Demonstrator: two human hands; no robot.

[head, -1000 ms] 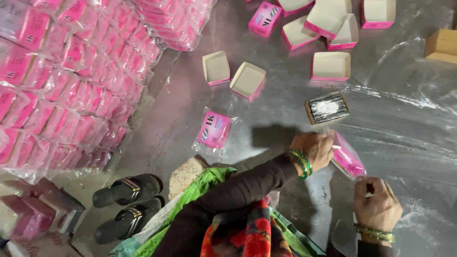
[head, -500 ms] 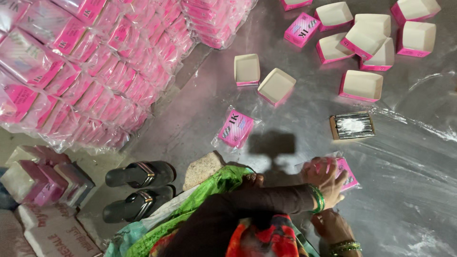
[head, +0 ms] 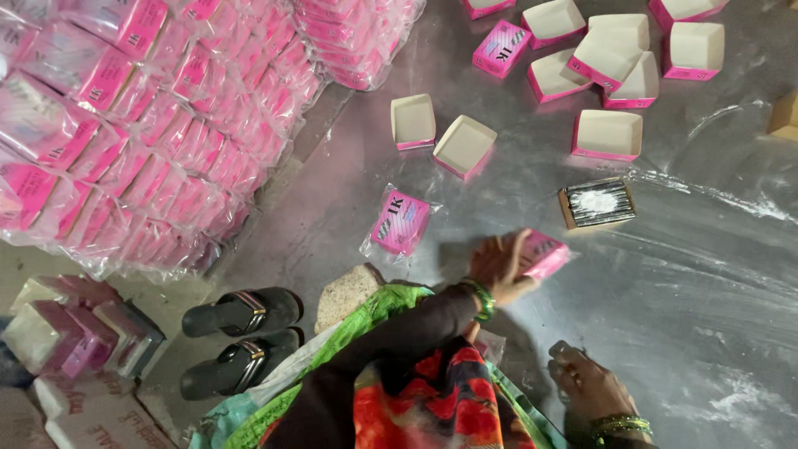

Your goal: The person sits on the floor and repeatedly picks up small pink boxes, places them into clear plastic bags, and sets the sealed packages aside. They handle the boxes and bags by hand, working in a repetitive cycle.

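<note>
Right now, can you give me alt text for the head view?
Seen from above, a person's left hand grips a small pink box on a grey floor, the right hand resting lower down. Open pink trays lie ahead, with wrapped pink stacks at left.

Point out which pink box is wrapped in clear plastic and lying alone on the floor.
The wrapped pink box, just left of the left hand; the other loose boxes are bare.
</note>
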